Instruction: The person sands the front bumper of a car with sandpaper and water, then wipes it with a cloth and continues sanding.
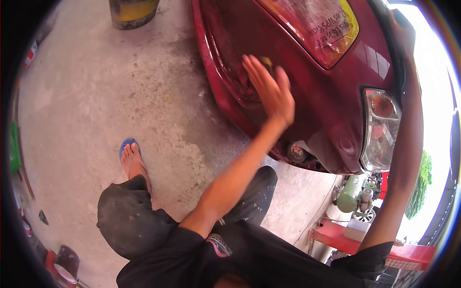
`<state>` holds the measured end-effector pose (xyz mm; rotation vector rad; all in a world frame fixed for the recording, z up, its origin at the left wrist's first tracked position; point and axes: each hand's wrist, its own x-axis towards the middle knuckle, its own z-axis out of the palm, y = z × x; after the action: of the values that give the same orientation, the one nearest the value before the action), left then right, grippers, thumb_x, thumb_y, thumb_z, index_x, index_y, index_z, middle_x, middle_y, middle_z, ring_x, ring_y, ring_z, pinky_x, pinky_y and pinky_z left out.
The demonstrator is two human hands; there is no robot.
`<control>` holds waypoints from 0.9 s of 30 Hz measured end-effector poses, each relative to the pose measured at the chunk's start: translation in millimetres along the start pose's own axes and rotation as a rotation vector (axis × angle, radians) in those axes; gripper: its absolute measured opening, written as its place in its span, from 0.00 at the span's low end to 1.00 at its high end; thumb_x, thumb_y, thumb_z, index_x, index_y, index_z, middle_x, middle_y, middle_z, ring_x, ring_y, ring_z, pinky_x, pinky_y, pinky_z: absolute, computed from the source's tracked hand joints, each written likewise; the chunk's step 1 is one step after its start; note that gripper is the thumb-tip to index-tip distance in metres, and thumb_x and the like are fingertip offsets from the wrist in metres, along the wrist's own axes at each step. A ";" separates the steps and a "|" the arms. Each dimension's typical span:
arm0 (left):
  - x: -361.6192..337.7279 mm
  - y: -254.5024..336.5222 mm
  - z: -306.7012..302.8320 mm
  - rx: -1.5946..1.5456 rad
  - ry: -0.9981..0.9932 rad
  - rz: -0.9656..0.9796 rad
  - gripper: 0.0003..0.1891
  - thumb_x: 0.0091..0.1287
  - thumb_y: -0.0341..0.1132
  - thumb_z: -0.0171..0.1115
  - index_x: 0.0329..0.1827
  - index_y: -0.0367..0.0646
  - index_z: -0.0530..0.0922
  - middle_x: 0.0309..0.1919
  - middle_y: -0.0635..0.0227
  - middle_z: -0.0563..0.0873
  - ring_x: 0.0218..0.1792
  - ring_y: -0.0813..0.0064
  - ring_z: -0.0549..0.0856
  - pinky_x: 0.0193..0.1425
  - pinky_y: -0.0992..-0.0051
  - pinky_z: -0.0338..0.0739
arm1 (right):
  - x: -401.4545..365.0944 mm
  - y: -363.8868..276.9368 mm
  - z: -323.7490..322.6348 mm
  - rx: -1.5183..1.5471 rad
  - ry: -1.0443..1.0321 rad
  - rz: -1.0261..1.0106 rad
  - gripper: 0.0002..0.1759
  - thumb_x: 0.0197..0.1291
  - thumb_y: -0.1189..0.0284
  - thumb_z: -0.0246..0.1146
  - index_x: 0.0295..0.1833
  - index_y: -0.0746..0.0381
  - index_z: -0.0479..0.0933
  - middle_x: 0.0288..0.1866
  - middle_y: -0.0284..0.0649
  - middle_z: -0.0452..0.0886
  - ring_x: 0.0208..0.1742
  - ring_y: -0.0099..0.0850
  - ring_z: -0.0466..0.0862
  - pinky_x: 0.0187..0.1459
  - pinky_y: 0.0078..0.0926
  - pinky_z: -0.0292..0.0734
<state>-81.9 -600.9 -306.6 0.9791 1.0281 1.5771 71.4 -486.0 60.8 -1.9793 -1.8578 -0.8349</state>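
Here, left hand [271, 93] opens wide near car's [326, 105] "WPS" sheet [331, 31]; right hand [402, 36], grip unclear.

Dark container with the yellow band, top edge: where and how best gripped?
Probably by opposite sides of the container, across the yellow band, coming from the person's side: its rounded wall seems to widen upward from the floor, which should resist slipping. Its top is out of frame.
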 end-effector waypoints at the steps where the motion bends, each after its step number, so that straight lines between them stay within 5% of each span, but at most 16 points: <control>1: 48.8 -23.8 -4.0 0.009 -0.010 -0.008 0.50 0.85 0.65 0.37 0.89 0.27 0.37 0.89 0.35 0.35 0.90 0.44 0.37 0.91 0.52 0.31 | -6.2 -14.1 -3.7 0.000 -0.014 0.012 0.23 0.77 0.53 0.61 0.50 0.63 0.89 0.37 0.34 0.89 0.39 0.22 0.83 0.46 0.26 0.78; 4: 112.1 10.0 -42.2 -0.388 -0.098 -0.380 0.50 0.85 0.68 0.34 0.89 0.28 0.40 0.90 0.43 0.37 0.90 0.50 0.34 0.92 0.57 0.31 | 8.0 12.7 -0.4 -0.016 -0.048 -0.004 0.23 0.77 0.53 0.62 0.52 0.63 0.89 0.39 0.34 0.90 0.41 0.23 0.85 0.47 0.26 0.79; 10: 88.4 -60.4 -48.4 -0.030 -0.175 0.306 0.50 0.84 0.68 0.38 0.89 0.28 0.45 0.91 0.45 0.43 0.91 0.48 0.41 0.92 0.52 0.37 | -9.9 -10.2 0.1 0.043 0.037 0.030 0.24 0.75 0.53 0.63 0.51 0.65 0.89 0.39 0.35 0.89 0.42 0.24 0.85 0.48 0.27 0.78; 16: -68.9 -11.7 -24.8 -0.010 -0.139 0.160 0.54 0.82 0.69 0.37 0.89 0.27 0.36 0.89 0.35 0.37 0.89 0.36 0.37 0.90 0.43 0.32 | 10.0 13.4 -1.6 -0.011 -0.053 0.064 0.24 0.75 0.53 0.62 0.54 0.63 0.89 0.41 0.36 0.90 0.42 0.25 0.85 0.49 0.29 0.79; 18: -75.7 -11.1 -18.5 0.072 -0.095 0.116 0.48 0.85 0.64 0.32 0.89 0.28 0.36 0.89 0.36 0.38 0.90 0.40 0.38 0.91 0.47 0.31 | 15.6 18.8 0.1 -0.041 -0.034 0.043 0.25 0.75 0.52 0.62 0.55 0.62 0.89 0.40 0.36 0.90 0.42 0.25 0.85 0.49 0.29 0.79; 22: 91.3 -26.2 -33.2 -0.038 -0.083 -0.223 0.40 0.89 0.53 0.30 0.89 0.28 0.38 0.90 0.41 0.40 0.91 0.48 0.40 0.91 0.48 0.32 | -3.2 -4.1 0.5 -0.008 0.020 0.082 0.25 0.75 0.51 0.62 0.56 0.61 0.89 0.40 0.36 0.89 0.41 0.26 0.85 0.48 0.29 0.79; 25: 68.8 -42.5 -25.4 0.056 -0.051 -0.002 0.46 0.87 0.59 0.36 0.88 0.25 0.38 0.89 0.37 0.40 0.90 0.42 0.39 0.91 0.45 0.33 | -1.9 -10.3 2.0 0.002 0.022 0.079 0.24 0.75 0.52 0.62 0.56 0.61 0.89 0.40 0.36 0.89 0.42 0.26 0.85 0.48 0.29 0.79; 27: -23.9 -19.6 -24.8 0.105 -0.084 0.158 0.52 0.83 0.67 0.36 0.89 0.27 0.36 0.89 0.36 0.38 0.90 0.41 0.38 0.90 0.45 0.31 | 0.3 -5.9 0.8 0.005 0.032 0.066 0.23 0.74 0.53 0.62 0.55 0.61 0.88 0.40 0.36 0.89 0.42 0.26 0.85 0.48 0.29 0.79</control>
<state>-94.6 -624.8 -335.5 1.2133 1.0035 1.6077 65.9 -484.6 59.4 -2.0007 -1.7657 -0.8370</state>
